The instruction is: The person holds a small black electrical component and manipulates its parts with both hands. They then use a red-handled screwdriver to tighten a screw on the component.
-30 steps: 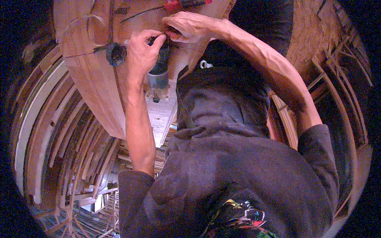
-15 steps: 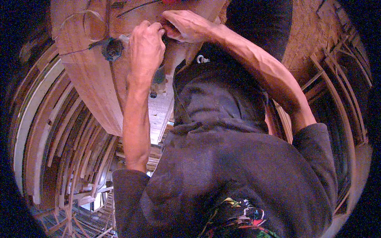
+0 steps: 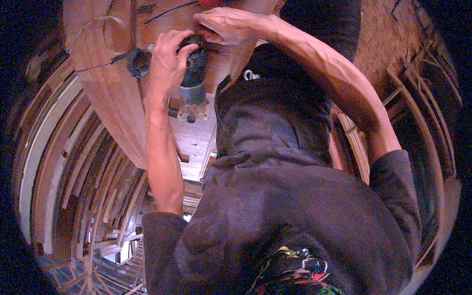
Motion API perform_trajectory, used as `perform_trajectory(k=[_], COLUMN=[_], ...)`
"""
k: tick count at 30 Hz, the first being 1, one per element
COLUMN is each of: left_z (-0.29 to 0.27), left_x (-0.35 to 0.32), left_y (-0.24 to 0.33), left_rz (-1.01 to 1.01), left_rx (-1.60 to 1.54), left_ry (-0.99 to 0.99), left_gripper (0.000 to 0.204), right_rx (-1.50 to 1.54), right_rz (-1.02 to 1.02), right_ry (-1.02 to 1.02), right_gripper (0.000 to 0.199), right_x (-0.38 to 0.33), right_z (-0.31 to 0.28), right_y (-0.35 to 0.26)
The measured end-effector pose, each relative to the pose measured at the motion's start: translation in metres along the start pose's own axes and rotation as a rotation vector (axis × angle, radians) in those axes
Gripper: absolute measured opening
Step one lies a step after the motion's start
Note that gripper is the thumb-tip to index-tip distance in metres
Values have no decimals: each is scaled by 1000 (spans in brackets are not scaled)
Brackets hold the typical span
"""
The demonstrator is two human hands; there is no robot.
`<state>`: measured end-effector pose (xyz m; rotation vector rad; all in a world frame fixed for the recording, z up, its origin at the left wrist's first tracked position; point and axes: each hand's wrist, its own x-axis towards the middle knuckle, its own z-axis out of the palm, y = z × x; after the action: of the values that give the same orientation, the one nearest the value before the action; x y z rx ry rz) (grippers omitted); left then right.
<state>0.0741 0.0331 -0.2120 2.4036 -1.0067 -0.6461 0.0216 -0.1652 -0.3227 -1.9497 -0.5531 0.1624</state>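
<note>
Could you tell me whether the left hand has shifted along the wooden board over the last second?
Cannot tell: the left hand grips the power tool at the same spot beside the cord on the board.

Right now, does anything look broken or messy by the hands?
Nothing stands out. Both hands, left hand and right hand, grip the dark cylindrical power tool, upright on the pale wooden board. Its black cord trails left, unsnagged.

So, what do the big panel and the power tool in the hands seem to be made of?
The panel looks like wood, reddish-brown and matte: faint grain lines run along it, though the finish is unclear. The tool seems to have a dark plastic body, and its lower collar looks like dull grey metal. The left hand wraps it; the right hand rests on its top.
</note>
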Motion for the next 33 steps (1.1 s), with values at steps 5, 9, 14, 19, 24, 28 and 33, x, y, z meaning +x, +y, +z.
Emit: perform_trajectory(k=[5, 9, 14, 19, 24, 28, 33], left_z=[-4, -11, -10, -10, -11, -10, -10], left_x=[6, 10, 9, 8, 8, 8, 6], left_y=[-6, -7, -5, 5, 4, 5, 1], left_rz=[39, 111, 136, 90, 89, 80, 89], left_rx=[-2, 39, 165, 175, 149, 149, 131], left_ry=[-92, -141, -140, -146, -142, -149, -151], left_gripper=[26, 27, 28, 27, 28, 28, 28], right_rx=[6, 42, -9, -25, -9, 22, 121], right_rz=[24, 128, 120, 211, 201, 57, 58], right_ry=[64, -6, 117, 93, 112, 134, 50], right_gripper=[25, 27, 26, 29, 38, 31, 24], right_x=[1, -2, -8, -11, -9, -8, -1], right_z=[9, 8, 8, 8, -3, 7, 5], right_y=[2, -5, -17, -25, -28, -10, -3])
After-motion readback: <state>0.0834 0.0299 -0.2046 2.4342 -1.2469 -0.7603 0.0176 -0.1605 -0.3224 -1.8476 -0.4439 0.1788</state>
